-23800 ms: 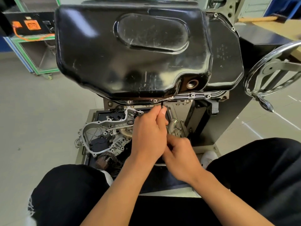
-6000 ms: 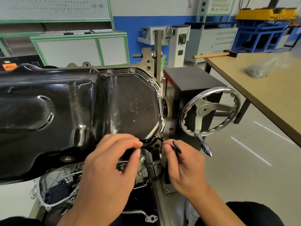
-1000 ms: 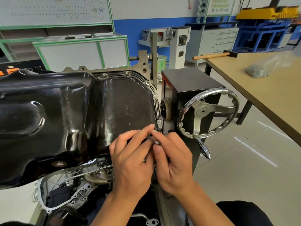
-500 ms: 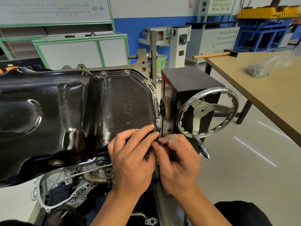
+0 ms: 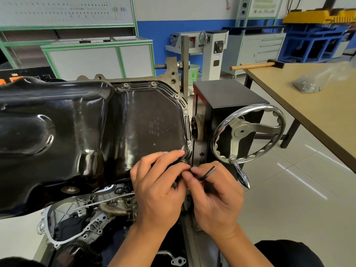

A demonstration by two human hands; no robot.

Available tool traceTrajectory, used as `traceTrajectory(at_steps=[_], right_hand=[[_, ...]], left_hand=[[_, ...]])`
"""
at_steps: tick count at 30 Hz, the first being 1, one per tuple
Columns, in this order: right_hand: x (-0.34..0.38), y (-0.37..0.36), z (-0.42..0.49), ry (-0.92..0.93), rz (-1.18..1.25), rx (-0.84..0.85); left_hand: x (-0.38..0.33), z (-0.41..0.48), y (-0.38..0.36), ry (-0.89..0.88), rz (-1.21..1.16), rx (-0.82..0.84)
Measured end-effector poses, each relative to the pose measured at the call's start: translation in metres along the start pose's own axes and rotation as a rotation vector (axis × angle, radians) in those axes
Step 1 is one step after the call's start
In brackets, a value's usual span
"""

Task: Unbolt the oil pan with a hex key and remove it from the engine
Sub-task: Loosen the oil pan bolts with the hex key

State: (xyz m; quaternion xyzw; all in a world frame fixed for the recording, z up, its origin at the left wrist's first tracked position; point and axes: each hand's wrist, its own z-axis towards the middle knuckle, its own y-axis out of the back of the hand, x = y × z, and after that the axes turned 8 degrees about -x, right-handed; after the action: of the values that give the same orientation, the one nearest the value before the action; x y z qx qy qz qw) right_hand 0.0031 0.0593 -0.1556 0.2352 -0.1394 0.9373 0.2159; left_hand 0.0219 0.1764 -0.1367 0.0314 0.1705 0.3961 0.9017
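— Where is the oil pan (image 5: 86,132) sitting?
— It is sitting on the engine (image 5: 81,214), with bolts (image 5: 126,85) showing along its far rim.
— And the hands?
— Both are working at the pan's near right corner. The right hand (image 5: 215,201) is pinching the hex key (image 5: 209,173) in its fingers. The left hand (image 5: 159,189) is curling its fingers over that corner; I cannot tell whether they are gripping anything.

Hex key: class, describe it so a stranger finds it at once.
Find the big black oil pan, then its near corner beside the chrome handwheel. There the right hand pinches the hex key: a thin black rod, unlike the shiny handwheel grip.
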Motion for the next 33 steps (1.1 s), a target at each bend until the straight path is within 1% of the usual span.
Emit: traceTrajectory(at_steps=[7, 9, 12, 15, 18, 20, 23, 26, 30, 33], right_hand=[[-0.002, -0.004, -0.003, 0.048, -0.01, 0.084], [0.0, -0.005, -0.005, 0.035, -0.008, 0.084], [0.002, -0.002, -0.002, 0.004, -0.023, 0.037], [0.002, 0.002, 0.003, 0.011, -0.034, 0.003], [0.001, 0.003, 0.002, 0.042, -0.017, 0.01], [0.001, 0.002, 0.001, 0.05, -0.018, 0.032], [0.002, -0.001, -0.001, 0.035, -0.028, 0.068], [0.003, -0.001, -0.001, 0.021, -0.052, 0.062], [0.001, 0.003, 0.006, 0.045, -0.062, 0.009], [0.002, 0.005, 0.006, 0.072, -0.057, 0.011]], left_hand=[[-0.002, 0.001, 0.006, -0.045, 0.021, 0.105], [-0.001, 0.001, 0.007, -0.039, 0.002, 0.09], [-0.002, 0.0, 0.005, -0.022, -0.035, 0.028], [-0.006, 0.002, 0.001, 0.006, -0.006, -0.019], [-0.007, 0.003, 0.002, 0.017, 0.002, 0.004], [-0.004, 0.003, 0.005, -0.016, 0.014, 0.053], [-0.003, 0.002, 0.008, -0.036, 0.003, 0.08], [-0.005, 0.002, 0.006, -0.008, -0.005, 0.052], [-0.005, 0.002, 0.003, 0.01, -0.035, -0.012], [-0.006, 0.001, 0.001, 0.02, -0.014, -0.03]])
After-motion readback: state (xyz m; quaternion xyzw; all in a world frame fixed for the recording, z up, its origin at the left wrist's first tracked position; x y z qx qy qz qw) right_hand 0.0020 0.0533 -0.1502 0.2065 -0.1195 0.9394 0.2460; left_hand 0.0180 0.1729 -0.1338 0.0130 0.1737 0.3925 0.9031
